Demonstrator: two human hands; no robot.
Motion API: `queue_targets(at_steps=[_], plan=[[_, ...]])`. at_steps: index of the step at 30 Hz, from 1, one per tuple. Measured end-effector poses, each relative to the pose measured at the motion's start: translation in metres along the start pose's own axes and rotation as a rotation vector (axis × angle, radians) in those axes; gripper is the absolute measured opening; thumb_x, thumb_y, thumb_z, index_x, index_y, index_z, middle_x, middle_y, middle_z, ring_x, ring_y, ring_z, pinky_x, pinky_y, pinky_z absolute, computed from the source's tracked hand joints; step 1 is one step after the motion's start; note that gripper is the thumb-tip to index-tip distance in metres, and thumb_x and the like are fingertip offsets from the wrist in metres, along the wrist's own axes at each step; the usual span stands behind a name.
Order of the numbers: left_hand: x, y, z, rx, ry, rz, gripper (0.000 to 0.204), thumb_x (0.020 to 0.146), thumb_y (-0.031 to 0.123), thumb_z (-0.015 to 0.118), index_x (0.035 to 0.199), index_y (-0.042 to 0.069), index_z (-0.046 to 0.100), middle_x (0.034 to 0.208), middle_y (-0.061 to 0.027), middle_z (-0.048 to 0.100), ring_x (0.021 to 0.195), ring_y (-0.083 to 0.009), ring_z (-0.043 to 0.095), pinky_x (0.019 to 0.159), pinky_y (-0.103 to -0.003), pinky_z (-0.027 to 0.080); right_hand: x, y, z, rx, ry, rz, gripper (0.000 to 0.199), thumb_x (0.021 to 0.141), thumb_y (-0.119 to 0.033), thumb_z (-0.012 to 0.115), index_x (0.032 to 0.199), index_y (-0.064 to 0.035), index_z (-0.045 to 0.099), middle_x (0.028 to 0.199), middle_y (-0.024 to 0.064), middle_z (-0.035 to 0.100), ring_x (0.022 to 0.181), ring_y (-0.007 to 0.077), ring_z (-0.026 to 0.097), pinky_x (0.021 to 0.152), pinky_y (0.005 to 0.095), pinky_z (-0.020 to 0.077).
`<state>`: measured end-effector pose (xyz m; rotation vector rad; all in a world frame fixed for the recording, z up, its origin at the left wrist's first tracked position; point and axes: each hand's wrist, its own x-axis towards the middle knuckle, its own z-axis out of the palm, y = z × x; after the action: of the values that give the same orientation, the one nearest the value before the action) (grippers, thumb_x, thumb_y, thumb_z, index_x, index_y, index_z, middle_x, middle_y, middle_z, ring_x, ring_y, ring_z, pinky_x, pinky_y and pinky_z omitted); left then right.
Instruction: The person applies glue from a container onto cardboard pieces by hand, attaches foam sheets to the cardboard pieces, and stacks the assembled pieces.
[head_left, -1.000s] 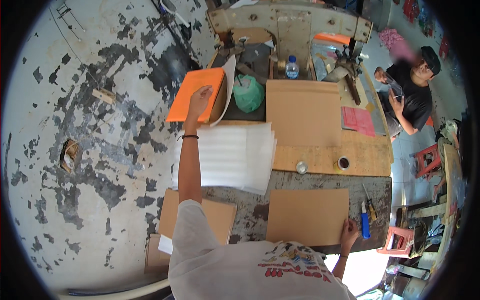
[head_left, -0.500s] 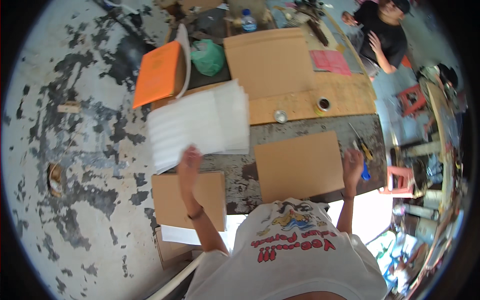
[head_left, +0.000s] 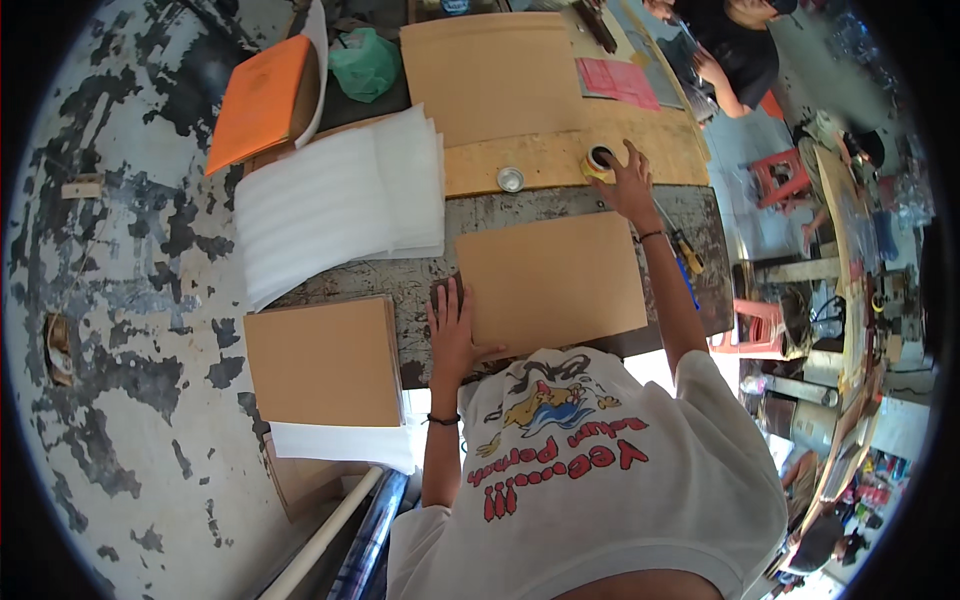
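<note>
A flat brown cardboard sheet (head_left: 555, 275) lies on the dark, worn table in front of me. My left hand (head_left: 453, 328) rests by its left edge, fingers stretched out, thumb over the near left corner. My right hand (head_left: 630, 188) reaches past the sheet's far right corner to a small open can (head_left: 598, 162) with dark contents. Its fingers are spread at the can's right side; whether they touch it I cannot tell. A round silver lid (head_left: 510, 179) lies left of the can on the wooden board.
White foam sheets (head_left: 320, 200) lie at the left, with a cardboard stack (head_left: 322, 365) nearer me. Beyond are an orange packet (head_left: 262, 103), a green plastic bag (head_left: 366, 65), a large cardboard sheet (head_left: 490, 85) and pink sheets (head_left: 618, 82). A screwdriver (head_left: 690, 255) lies right. A person (head_left: 735, 55) is at the far right.
My right hand has moved up and left from the sheet's right side to the can. My left hand has come right, from above the cardboard stack to the sheet's left edge. The view has shifted.
</note>
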<state>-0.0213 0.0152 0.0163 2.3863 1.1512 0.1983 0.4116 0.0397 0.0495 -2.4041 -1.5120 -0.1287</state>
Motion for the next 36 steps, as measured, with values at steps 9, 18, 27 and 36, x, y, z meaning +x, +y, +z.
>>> queue_targets(at_steps=[9,18,27,36], plan=[[-0.005,0.005,0.011,-0.058,0.225,-0.024,0.096,0.075,0.059,0.078,0.151,0.011,0.046,0.163,-0.0153,0.032,0.151,-0.0347,0.026,0.123,-0.056,0.012,0.001,-0.003,0.007,0.014,-0.033,0.044,0.06,0.082,-0.055,0.076,0.13,-0.0205,0.065,0.159,0.0211,0.023,0.147,0.0449,0.021,0.107,0.0687,0.0327],[-0.004,0.004,0.01,-0.058,0.247,-0.029,0.092,0.075,0.055,0.08,0.15,0.012,0.047,0.162,-0.0148,0.034,0.15,-0.0349,0.028,0.123,-0.056,0.015,0.012,-0.008,0.011,0.181,-0.046,0.157,0.049,0.093,-0.057,0.062,0.123,-0.0193,0.07,0.161,0.0243,0.023,0.149,0.0462,0.017,0.11,0.0707,0.0267],[-0.002,0.004,0.009,-0.051,0.251,-0.03,0.09,0.075,0.054,0.08,0.148,0.012,0.049,0.161,-0.0139,0.035,0.15,-0.0345,0.029,0.122,-0.056,0.017,0.013,-0.007,-0.001,0.302,-0.047,0.241,0.062,0.106,-0.058,0.027,0.125,-0.0187,0.072,0.16,0.0195,0.031,0.148,0.0408,0.022,0.112,0.0685,0.0236],[-0.001,0.006,0.009,-0.058,0.257,-0.022,0.09,0.074,0.051,0.082,0.148,0.012,0.05,0.161,-0.0133,0.035,0.15,-0.0345,0.03,0.122,-0.056,0.017,0.016,-0.005,0.012,0.1,-0.091,0.183,0.069,0.107,-0.057,0.025,0.123,-0.0108,0.072,0.161,0.0162,0.031,0.149,0.0373,0.023,0.113,0.0677,0.0209]])
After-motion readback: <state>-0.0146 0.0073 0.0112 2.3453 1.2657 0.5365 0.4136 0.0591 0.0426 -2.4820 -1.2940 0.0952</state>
